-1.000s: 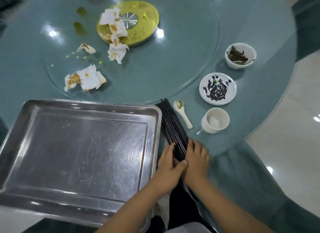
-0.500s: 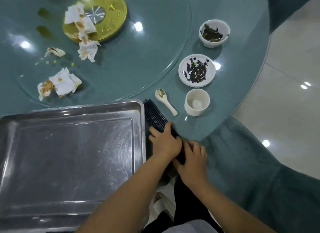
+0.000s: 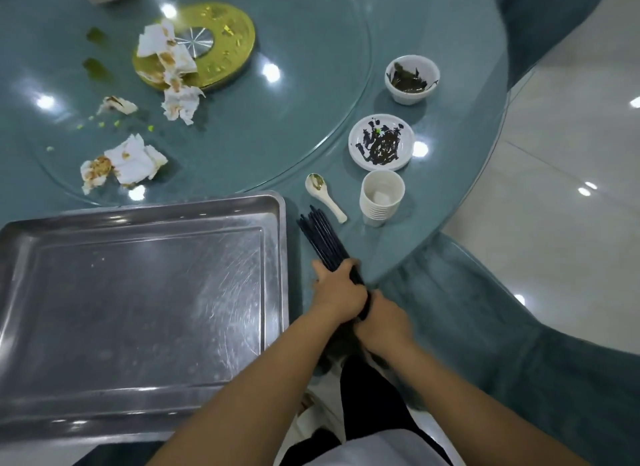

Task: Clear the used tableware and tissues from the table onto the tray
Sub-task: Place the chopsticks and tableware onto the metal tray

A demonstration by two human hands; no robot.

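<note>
Chopsticks (image 3: 322,240), a black bundle, lay at the near edge of the table (image 3: 450,188), just right of the tray's right rim. Their tips fanned toward the spoon (image 3: 325,197) & the butt ends reached that edge or just past it. Left grip (image 3: 337,292) was wrapped round the bundle approx. mid-length, fingers curled over it. Right grip (image 3: 384,321) sat at the butt ends, touching left grip. Its fingers were hidden, so couldn't tell if it clasped the sticks or only squared them up.

Tray (image 3: 138,216) sat at the near-left of the table, w/ none of the tableware loaded yet. Stack of cups (image 3: 381,198) stood just right of the spoon. Plate (image 3: 353,143) w/ dark scraps was beyond the cups, then bowl (image 3: 391,84) w/ leafy leftovers nr the right edge. Tissues (image 3: 124,164), 4 soiled clumps, lay well apart from the hands on the glass turntable (image 3: 277,119), one partly over its gold hub (image 3: 228,49).

Step in hand, prob.: gathering the chopsticks as first item, w/ the rest of the clearing not begun. Next move called for a firm hold so no stick slid from the fan, then a lift over the rim. Laying them flat along one tray side would leave room for the crockery.
</note>
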